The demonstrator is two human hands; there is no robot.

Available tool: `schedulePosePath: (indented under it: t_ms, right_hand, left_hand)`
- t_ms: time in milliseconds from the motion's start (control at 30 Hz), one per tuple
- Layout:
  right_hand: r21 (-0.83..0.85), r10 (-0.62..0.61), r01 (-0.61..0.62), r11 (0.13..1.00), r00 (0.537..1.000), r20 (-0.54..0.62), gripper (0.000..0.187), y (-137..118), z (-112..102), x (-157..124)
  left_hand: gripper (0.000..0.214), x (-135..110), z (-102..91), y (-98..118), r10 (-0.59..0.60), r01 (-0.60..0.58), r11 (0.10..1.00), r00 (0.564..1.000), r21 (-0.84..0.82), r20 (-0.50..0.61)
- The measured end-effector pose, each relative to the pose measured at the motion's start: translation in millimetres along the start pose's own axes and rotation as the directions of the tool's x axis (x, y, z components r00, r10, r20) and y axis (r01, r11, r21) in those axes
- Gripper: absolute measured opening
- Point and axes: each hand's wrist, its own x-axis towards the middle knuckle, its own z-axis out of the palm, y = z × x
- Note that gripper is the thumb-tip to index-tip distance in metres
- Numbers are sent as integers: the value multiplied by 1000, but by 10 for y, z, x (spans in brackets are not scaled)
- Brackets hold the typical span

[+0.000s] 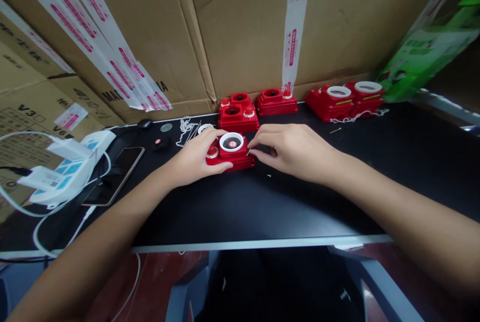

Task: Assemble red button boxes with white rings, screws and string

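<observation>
A red box-shaped device [240, 161] with a raised white ring [231, 142] and a black centre sits flat on the black table. My left hand [193, 157] grips it from the left, the thumb along its near face and fingers over the far side. A smaller red knob [212, 151] on the box shows between them. At the box's right end, my right hand [288, 151] pinches a small thin metal piece [248, 152] between thumb and forefinger, its tip close to the ring. Another white ring [205, 128] lies behind my left hand, partly hidden.
More red boxes [240, 121] stand along the cardboard [247, 27] at the back, two with white rings [339, 92] at right. A white power strip [73, 167], cables and a phone [114, 174] occupy the left. White string [184, 129] and small metal pieces [335, 130] lie about.
</observation>
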Motion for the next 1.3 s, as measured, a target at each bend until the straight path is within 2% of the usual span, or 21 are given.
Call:
schedulePosePath:
  t_ms: [333,733,1033,1133,1233,1300]
  right_hand:
    - [-5,4,-4,1000,1000,-8,13,-14,-11,-12]
    - [-76,-25,25,997,1000,8,18,-15,-12,-24]
    - [-39,-21,23,999,999,46,16,-51,26,-20]
    - [-3,-25,25,1000,999,44,17,-13,-31,-4]
    - [-19,52,-52,998,999,-14,18,171,-177,11]
    - [-95,222,-221,971,975,-9,20,355,-274,9]
  left_hand:
    - [61,2,4,-1,-7,7,1000,1000,-22,6]
    - [61,4,-23,52,-37,39,998,999,-47,35]
    - [60,4,-30,48,-24,25,998,999,-53,34]
    - [59,5,-24,34,-20,21,999,999,-49,37]
    - [60,7,-17,18,-16,18,999,999,-50,42]
    - [60,8,-14,8,-10,12,998,999,-55,43]
